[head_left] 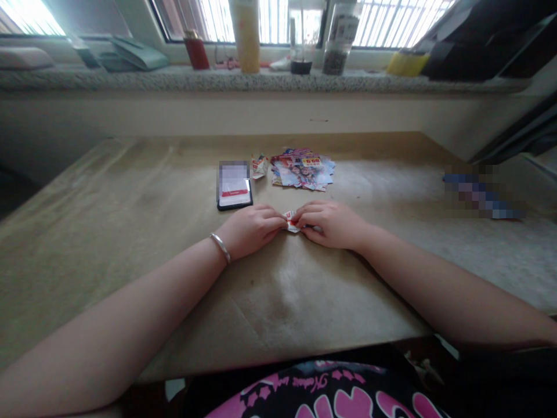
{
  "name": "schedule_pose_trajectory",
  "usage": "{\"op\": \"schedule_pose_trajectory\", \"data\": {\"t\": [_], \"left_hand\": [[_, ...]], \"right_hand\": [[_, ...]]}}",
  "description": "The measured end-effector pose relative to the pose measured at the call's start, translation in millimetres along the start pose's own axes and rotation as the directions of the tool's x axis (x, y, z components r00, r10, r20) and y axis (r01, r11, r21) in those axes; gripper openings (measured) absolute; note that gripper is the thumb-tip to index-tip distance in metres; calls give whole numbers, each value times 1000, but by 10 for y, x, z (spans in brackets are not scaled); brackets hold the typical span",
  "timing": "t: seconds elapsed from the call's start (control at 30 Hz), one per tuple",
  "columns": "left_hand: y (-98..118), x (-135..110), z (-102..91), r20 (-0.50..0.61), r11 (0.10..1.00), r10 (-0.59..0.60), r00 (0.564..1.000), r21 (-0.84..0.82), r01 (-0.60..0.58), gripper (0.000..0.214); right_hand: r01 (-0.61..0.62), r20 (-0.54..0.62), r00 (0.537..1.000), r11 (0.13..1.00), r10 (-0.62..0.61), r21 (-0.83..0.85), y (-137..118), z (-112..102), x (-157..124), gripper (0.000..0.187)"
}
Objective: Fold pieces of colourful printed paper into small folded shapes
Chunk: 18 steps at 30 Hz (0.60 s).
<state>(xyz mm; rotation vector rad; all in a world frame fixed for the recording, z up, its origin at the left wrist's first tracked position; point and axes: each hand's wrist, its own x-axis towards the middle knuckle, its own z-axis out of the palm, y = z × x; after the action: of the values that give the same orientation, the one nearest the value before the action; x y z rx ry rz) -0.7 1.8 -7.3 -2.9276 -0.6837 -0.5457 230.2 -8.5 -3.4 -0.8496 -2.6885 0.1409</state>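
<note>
A small folded piece of printed paper (291, 222), white with red marks, lies on the table between my two hands. My left hand (256, 228), with a silver bangle at the wrist, pinches its left side. On the right side my right hand (333, 223) has its fingers closed on the same paper, covering part of it. Just beyond my left hand a phone (235, 191) rests with its screen lit. Beside the phone stands a crumpled or folded paper piece (260, 166), and right of that is a pile of colourful printed paper sheets (303, 169).
The tabletop (278, 302) reaches to the wall under a stone windowsill (174, 80). On the sill are a red bottle (196, 51), a tall yellowish container (246, 38), clear jars (337, 43) and a yellow object (407, 62). A blurred flat blue item (483, 197) lies far right.
</note>
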Motion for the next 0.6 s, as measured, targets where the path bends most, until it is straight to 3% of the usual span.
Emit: {"op": "schedule_pose_trajectory", "data": {"t": [0.2,0.6], "left_hand": [[2,-8,-19,3,999,2,1000,42,-2,20],[70,16,-54,58,993,-1,998,117,-6,20]], "right_hand": [[-1,-38,999,998,3,67,5,78,16,20],[52,-72,996,997,-56,-53,-6,70,40,19]]}}
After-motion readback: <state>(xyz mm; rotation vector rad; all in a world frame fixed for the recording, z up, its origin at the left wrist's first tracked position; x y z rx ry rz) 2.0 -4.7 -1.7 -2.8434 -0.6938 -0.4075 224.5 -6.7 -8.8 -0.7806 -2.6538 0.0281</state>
